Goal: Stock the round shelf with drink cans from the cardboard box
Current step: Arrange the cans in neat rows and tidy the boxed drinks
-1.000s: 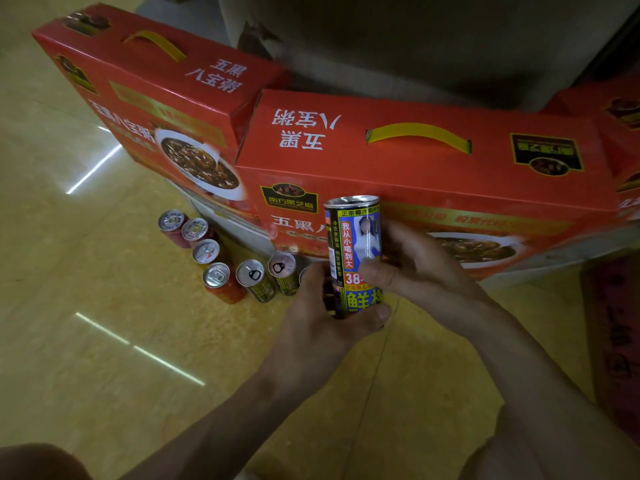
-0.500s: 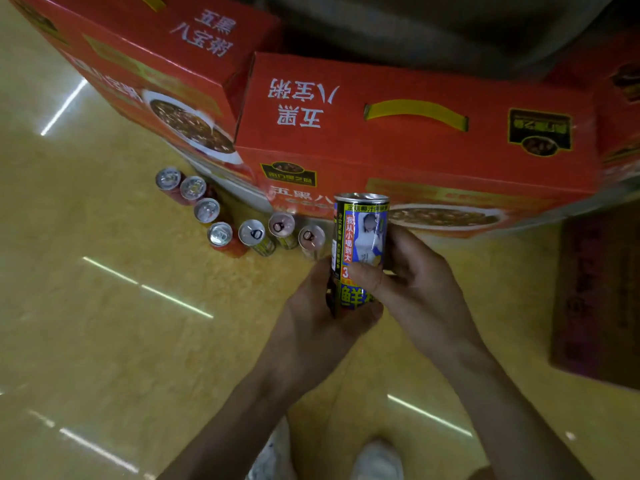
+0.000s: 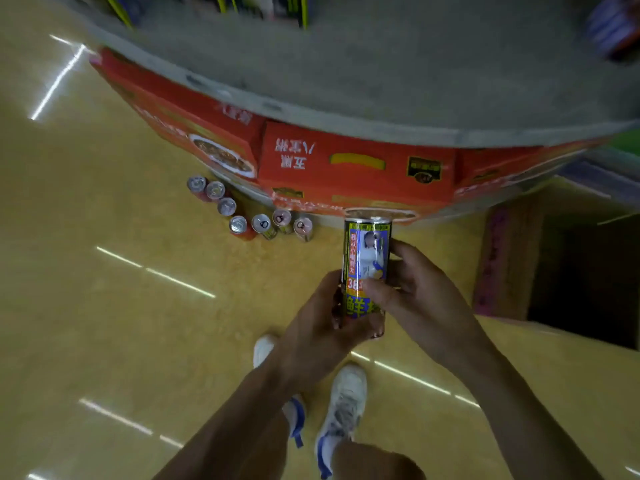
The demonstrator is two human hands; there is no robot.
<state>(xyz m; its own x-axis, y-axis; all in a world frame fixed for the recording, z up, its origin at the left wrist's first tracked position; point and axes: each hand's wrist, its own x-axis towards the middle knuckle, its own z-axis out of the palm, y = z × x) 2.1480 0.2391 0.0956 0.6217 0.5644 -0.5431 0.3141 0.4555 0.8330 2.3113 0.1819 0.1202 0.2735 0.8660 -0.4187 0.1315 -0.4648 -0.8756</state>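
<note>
Both hands hold an upright drink can [image 3: 366, 261] with a blue, yellow and black label. My left hand [image 3: 322, 327] grips its lower part from the left, my right hand [image 3: 415, 292] wraps it from the right. A second can seems hidden behind it in the left hand. The grey round shelf [image 3: 363, 81] curves across the top, above the can. An open cardboard box [image 3: 512, 258] stands on the floor at the right, its inside dark. Several cans [image 3: 263, 223] stand in a curved row on the floor at the shelf's foot.
Red gift boxes [image 3: 356, 168] with yellow handles ring the shelf's base. Blurred goods stand on the shelf at the far top [image 3: 263, 5]. My white shoes [image 3: 343, 403] are on the glossy yellow floor [image 3: 121, 306] below the hands.
The view has risen and pulled back from the floor: the round shelf top and my shoes have come into sight. Both hands keep the can, now lifted higher from the floor cans.
</note>
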